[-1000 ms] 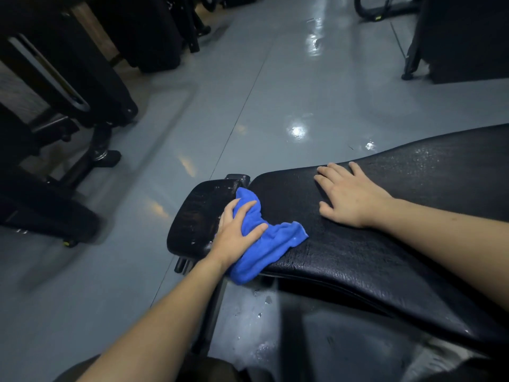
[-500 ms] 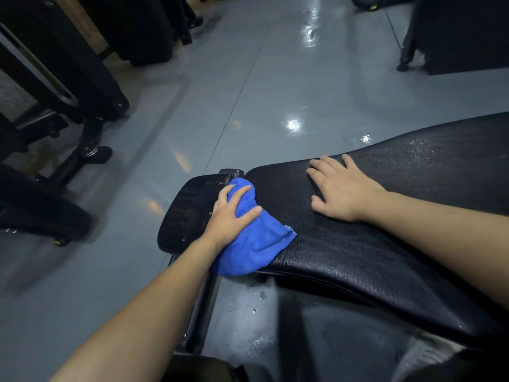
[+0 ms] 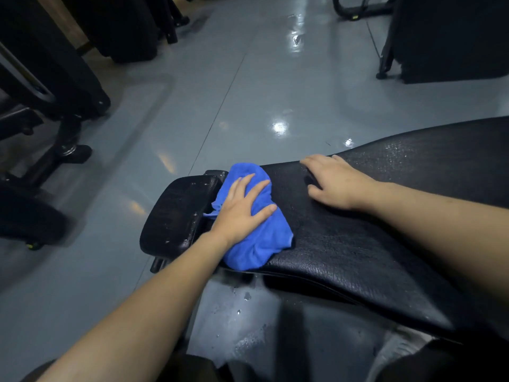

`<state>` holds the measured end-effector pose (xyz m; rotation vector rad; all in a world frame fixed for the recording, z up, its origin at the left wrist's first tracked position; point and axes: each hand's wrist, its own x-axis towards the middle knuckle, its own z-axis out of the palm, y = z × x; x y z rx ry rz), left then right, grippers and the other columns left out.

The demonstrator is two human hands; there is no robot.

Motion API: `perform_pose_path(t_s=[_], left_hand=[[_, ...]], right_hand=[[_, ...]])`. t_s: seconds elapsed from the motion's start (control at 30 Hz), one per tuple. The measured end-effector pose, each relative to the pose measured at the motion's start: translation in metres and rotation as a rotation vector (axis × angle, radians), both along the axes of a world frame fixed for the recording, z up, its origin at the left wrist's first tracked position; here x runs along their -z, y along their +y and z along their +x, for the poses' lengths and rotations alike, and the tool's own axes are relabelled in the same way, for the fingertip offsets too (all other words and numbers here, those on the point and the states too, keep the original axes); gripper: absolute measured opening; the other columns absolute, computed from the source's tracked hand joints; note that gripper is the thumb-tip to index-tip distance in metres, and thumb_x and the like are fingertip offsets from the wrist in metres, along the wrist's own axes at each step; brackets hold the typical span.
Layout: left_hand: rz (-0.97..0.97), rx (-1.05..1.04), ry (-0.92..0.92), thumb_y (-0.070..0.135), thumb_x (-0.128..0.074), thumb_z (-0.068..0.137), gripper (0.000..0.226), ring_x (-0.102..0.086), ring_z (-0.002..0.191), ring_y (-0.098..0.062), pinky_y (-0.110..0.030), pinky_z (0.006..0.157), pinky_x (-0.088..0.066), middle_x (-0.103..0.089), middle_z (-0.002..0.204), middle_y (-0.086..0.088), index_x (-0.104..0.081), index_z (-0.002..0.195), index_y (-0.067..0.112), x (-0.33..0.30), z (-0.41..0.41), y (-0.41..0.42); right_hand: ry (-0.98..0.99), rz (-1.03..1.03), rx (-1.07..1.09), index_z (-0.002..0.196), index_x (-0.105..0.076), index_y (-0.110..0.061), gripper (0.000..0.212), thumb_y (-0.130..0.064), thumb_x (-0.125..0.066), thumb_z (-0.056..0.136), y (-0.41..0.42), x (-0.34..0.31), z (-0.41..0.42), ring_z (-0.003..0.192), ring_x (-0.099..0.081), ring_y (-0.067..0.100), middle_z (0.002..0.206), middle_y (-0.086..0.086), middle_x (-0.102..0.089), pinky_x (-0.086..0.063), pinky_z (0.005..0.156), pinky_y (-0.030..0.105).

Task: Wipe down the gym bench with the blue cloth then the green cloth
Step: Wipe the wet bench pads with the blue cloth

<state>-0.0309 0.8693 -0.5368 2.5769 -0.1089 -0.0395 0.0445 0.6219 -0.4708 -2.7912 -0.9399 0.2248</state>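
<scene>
Left hand [image 3: 242, 208] spread flat, pressing blue cloth [image 3: 259, 238] on the gym bench [image 3: 358, 244] pad's end; right hand [image 3: 330, 180] open, bracing just beside; unwiped pad's long axis runs rightward past it, so left likely sweeps right.

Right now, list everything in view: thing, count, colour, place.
blue cloth: one, blue, bunched on the bench pad's end
bench pad: one long, black, wet sheen, centre to right
small pad: one, black, left of the long pad
floor: grey, glossy, water drops under the bench
gym machines: several, black, left and far edges
left hand: flat, presses the cloth
right hand: flat on the pad
</scene>
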Motion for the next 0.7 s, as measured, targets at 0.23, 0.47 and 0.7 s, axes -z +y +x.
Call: perform_pose_path(t_s=[0.23, 0.47, 0.7], left_hand=[[0.091, 0.162, -0.046, 0.073, -0.04, 0.089, 0.071, 0.01, 0.154, -0.009, -0.042, 0.125, -0.012, -0.005, 0.166, 0.015, -0.025, 0.154, 0.048, -0.003, -0.073, -0.042], [0.075, 0.191, -0.021, 0.074, -0.041, 0.088, 0.071, 0.01, 0.153, -0.007, -0.043, 0.125, -0.014, -0.006, 0.165, 0.016, -0.025, 0.153, 0.049, -0.009, -0.067, -0.052], [0.047, 0.251, -0.001, 0.077, -0.041, 0.085, 0.072, 0.005, 0.153, -0.006, -0.046, 0.125, -0.016, -0.009, 0.165, 0.017, -0.028, 0.151, 0.05, -0.023, -0.012, -0.095]], right_hand=[[-0.037, -0.052, 0.108, 0.147, -0.036, -0.013, 0.059, -0.029, -0.047, 0.091, -0.052, -0.025, -0.014, 0.137, -0.04, 0.025, 0.148, 0.007, -0.045, -0.024, 0.115, 0.046], [-0.086, -0.147, 0.125, 0.149, -0.038, -0.016, 0.06, -0.042, -0.046, 0.096, -0.091, -0.022, -0.04, 0.149, -0.02, 0.019, 0.159, 0.002, -0.029, -0.014, 0.121, 0.048], [-0.128, -0.173, 0.166, 0.151, -0.035, -0.018, 0.068, -0.056, -0.042, 0.095, -0.117, -0.025, -0.046, 0.15, -0.016, 0.019, 0.161, 0.001, -0.026, -0.012, 0.122, 0.046]])
